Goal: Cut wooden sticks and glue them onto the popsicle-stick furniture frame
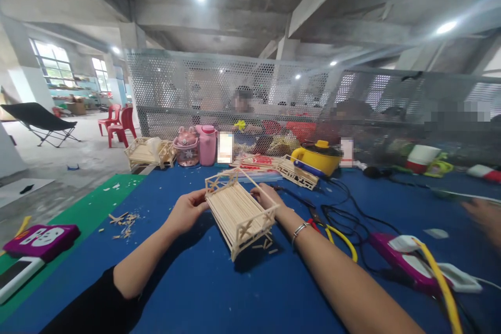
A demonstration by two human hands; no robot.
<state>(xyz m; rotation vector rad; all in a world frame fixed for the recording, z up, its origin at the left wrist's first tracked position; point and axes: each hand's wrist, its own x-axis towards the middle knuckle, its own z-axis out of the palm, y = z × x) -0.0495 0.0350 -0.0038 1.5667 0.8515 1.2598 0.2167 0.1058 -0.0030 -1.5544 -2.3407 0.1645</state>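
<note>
Purple power strip (62, 240): at the far left, on the green strip of the tabletop (102, 201).
Wood scraps (125, 224): scattered on the blue part, left of the hands.
Left hand (190, 212): thumb and fingers pinch the far left corner of the stick-built model bed.
Stick-built model bed (237, 203): between the hands above the blue surface, its platform of parallel sticks railed at both ends with crossed pieces; a long stick slants along its right side.
Right hand (268, 197): at the bed's right side, fingers partly hidden; cannot tell whether they grip.
Bracelet (299, 230): around the right wrist.
Yellow pot (331, 163): black-lidded, near the perforated screen (168, 81).
Co-worker's hand (485, 216): far right, blurred.
</note>
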